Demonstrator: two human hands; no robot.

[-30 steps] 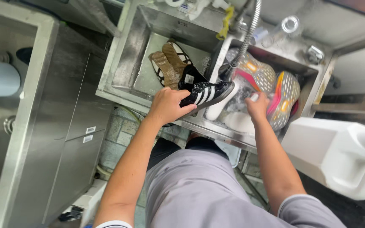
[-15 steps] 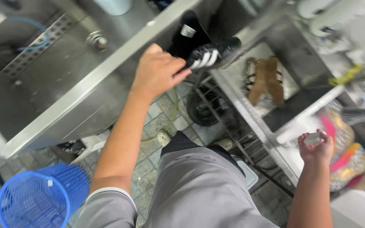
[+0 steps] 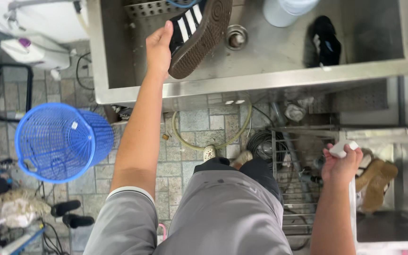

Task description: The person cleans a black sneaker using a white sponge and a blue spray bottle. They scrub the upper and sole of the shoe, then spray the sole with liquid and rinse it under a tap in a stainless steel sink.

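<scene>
The left hand (image 3: 159, 45) grips a black striped sneaker (image 3: 197, 35), sole up, over the steel sink (image 3: 260, 78); the right hand (image 3: 341, 163) clutches a small white block (image 3: 343, 148), perhaps soap. It looks like carrying across for washing; next comes lowering it in. Half a second ago the sneaker was only reaching the rim.

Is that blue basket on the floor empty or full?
Empty, as far as shows: the blue basket stands upright on the tiled floor and only its own mesh shows through its open top.
</scene>
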